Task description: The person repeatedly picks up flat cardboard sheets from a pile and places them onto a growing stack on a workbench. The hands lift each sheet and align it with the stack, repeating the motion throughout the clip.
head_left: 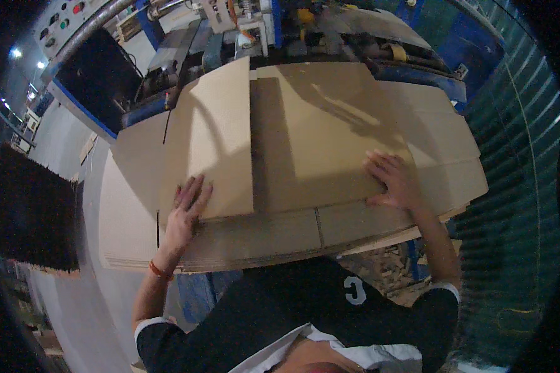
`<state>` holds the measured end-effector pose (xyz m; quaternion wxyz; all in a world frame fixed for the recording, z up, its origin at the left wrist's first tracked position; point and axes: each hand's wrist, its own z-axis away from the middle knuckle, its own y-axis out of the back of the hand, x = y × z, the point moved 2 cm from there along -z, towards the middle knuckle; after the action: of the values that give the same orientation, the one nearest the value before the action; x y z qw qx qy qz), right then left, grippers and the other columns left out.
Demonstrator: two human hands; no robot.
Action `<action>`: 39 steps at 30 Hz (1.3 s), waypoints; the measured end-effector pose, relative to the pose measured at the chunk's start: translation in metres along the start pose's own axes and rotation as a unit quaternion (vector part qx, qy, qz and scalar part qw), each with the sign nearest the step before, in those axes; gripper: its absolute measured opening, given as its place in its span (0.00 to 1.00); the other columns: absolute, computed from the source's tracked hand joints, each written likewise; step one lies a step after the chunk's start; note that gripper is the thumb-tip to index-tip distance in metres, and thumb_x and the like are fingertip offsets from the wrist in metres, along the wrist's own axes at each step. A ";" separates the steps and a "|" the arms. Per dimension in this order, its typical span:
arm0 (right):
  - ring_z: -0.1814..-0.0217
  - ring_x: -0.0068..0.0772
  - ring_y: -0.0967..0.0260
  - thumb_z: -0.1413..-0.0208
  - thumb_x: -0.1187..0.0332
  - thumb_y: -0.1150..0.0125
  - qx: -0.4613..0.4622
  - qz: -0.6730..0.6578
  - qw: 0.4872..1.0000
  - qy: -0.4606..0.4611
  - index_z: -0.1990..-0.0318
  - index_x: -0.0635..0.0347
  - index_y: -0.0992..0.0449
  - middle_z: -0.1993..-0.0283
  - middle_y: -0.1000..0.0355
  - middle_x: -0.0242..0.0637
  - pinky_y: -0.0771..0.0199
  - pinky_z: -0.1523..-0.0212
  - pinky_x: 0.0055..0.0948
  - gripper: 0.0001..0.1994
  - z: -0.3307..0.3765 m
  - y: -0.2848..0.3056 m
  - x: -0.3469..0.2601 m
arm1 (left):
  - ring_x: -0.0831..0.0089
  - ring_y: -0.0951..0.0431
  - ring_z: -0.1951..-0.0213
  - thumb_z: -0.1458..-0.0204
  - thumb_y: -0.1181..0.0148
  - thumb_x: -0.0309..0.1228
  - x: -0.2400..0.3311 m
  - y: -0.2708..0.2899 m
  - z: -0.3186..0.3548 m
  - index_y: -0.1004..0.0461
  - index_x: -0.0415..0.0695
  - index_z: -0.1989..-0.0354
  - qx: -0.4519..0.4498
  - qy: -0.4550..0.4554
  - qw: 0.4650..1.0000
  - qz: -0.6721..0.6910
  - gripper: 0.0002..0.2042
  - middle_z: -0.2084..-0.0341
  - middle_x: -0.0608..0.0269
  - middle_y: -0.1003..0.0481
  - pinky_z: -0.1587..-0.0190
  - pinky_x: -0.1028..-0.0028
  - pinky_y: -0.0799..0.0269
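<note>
A stack of large flat brown cardboard sheets (280, 239) lies in front of me. The top sheet has two panels folded inward: a left flap (214, 137) and a wider right flap (320, 133). My left hand (185, 214) lies flat with fingers spread on the near corner of the left flap. My right hand (393, 181) presses flat on the near right corner of the right flap. Neither hand grips anything.
A blue and grey machine (255, 28) with rollers and a control panel stands behind the stack. A dark side view of stacked cardboard (31, 217) sits at the left. Green corrugated wall (516, 155) runs along the right. Debris lies on the floor (386, 267) below.
</note>
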<state>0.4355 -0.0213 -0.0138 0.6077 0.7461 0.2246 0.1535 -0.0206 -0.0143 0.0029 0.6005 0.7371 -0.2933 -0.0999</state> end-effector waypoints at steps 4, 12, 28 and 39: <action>0.36 0.48 0.49 0.63 0.41 0.39 -0.064 0.018 0.996 -0.062 0.42 0.53 0.38 0.35 0.49 0.40 0.48 0.39 0.44 0.40 -0.049 -0.011 0.042 | 0.56 0.45 0.38 0.55 0.50 0.24 -0.033 -0.011 -0.050 0.41 0.50 0.40 0.066 0.003 0.997 -0.029 0.28 0.41 0.53 0.42 0.37 0.56 0.57; 0.35 0.48 0.52 0.52 0.44 0.46 0.111 0.244 0.963 -0.021 0.39 0.48 0.44 0.34 0.53 0.40 0.48 0.38 0.40 0.34 -0.128 -0.033 0.063 | 0.52 0.42 0.41 0.60 0.41 0.22 -0.084 -0.050 -0.154 0.43 0.46 0.41 0.151 0.063 0.982 0.097 0.33 0.44 0.50 0.39 0.40 0.61 0.48; 0.32 0.60 0.62 0.49 0.40 0.55 0.232 0.081 0.692 -0.679 0.40 0.65 0.44 0.36 0.56 0.66 0.65 0.34 0.47 0.39 0.156 -0.024 0.074 | 0.60 0.41 0.41 0.50 0.52 0.41 -0.157 -0.007 0.180 0.49 0.44 0.38 0.319 0.637 0.690 -0.128 0.30 0.42 0.51 0.41 0.41 0.52 0.52; 0.48 0.27 0.38 0.46 0.68 0.46 0.696 -0.240 0.516 -0.438 0.46 0.64 0.34 0.48 0.34 0.35 0.41 0.48 0.27 0.20 0.148 0.001 0.094 | 0.65 0.34 0.47 0.49 0.48 0.48 -0.139 0.022 0.158 0.45 0.45 0.39 0.419 0.514 0.737 0.132 0.31 0.46 0.56 0.36 0.51 0.56 0.37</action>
<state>0.5898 -0.0967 -0.0488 -0.0707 0.8211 0.1353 -0.5500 -0.2189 -0.0707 -0.0453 0.2972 0.8074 -0.0472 0.5074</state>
